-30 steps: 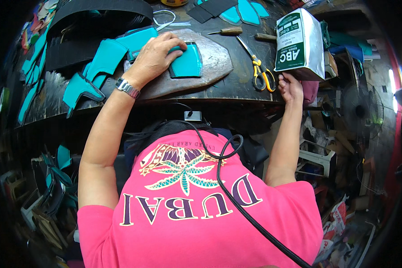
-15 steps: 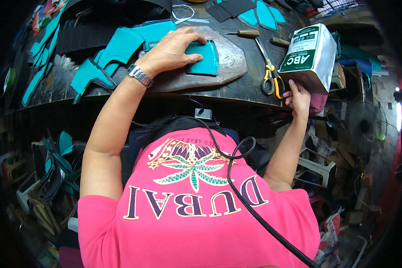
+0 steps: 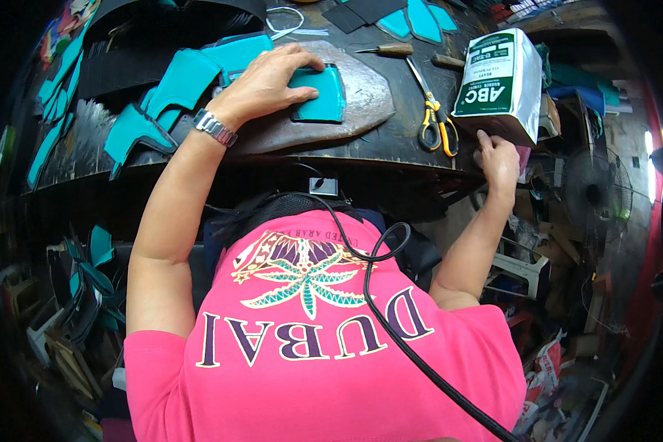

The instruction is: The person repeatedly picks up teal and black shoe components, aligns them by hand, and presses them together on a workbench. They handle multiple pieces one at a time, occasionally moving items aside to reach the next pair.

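Lying just right of the left hand and partly beneath it, the turquoise piece with the dark edging is the thing we place first: it rests on the grey slab, towards the near side of the bench. Its visible right edge runs from near to far, but the hand covers its left part, so we cannot tell its long axis. The left hand is plainly the nearer one; the right hand is well apart, farther right. We see the left hand spread palm down, thumb apart from the gently bent fingers, with thumb and fingertips resting on the piece rather than pinching it. At the right, the tin with the green and white label has its long side running from near to far, and the right hand is at its near end, fingers partly bent. We cannot tell whether those fingers support the tin or merely touch it. Between piece and tin we find the yellow-and-black scissors, blades pointing far.
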`<control>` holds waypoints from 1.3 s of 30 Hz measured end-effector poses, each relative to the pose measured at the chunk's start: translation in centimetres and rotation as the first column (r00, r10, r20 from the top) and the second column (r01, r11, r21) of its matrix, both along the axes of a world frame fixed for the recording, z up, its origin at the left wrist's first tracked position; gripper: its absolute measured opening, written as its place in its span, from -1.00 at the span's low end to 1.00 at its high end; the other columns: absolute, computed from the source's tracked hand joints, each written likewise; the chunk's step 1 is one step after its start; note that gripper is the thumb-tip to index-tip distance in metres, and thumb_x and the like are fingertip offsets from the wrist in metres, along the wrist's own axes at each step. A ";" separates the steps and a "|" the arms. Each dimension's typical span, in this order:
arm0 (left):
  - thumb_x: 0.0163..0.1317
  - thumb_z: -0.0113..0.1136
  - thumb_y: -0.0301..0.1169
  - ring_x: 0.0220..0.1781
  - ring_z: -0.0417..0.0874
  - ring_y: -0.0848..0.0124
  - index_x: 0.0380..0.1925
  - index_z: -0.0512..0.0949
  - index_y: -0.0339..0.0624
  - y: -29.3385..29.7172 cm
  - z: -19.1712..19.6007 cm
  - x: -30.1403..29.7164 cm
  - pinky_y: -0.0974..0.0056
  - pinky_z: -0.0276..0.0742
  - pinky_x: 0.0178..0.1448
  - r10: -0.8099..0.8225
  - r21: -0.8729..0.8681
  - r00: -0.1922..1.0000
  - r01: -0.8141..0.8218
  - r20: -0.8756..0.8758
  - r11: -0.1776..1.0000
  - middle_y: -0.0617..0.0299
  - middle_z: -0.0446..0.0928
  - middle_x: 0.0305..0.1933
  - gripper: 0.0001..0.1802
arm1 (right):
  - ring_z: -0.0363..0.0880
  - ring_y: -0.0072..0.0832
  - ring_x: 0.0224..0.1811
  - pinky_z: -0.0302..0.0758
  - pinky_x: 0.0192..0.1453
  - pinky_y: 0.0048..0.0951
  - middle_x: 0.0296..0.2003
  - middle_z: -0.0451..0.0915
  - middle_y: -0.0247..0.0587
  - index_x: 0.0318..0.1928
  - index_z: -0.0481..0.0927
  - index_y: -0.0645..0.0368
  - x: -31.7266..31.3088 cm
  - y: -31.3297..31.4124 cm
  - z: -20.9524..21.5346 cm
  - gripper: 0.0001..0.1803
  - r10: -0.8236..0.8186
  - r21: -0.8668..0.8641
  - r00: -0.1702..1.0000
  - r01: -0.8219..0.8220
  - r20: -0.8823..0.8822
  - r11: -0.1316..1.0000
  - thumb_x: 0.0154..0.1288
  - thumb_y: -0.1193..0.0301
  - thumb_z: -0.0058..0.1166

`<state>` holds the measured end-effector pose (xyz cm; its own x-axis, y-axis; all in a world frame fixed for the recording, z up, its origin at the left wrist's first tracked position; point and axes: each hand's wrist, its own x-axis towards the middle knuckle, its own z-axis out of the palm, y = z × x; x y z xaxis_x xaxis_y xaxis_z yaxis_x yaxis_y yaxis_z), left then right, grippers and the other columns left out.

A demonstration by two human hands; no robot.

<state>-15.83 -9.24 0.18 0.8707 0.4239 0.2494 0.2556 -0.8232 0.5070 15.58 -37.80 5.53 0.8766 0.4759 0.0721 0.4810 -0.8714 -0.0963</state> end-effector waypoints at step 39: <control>0.19 0.45 -0.19 0.28 0.56 0.13 0.11 0.63 -0.04 0.5 -0.4 0.6 0.10 0.47 0.39 -0.014 -0.035 1.000 0.014 -0.014 0.999 0.10 0.58 0.19 -0.51 | -0.19 0.05 0.65 -0.33 0.56 0.43 0.58 0.07 -0.15 0.46 0.37 -0.49 -13.2 6.8 -7.1 -0.45 0.912 0.155 0.410 -0.902 0.009 0.403 0.53 -0.13 -0.18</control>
<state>-15.27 -8.78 -0.20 0.8800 0.4197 0.2225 0.2513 -0.8087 0.5318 2.41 -30.97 -1.54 -0.0601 0.9863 0.1534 0.9695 0.0943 -0.2261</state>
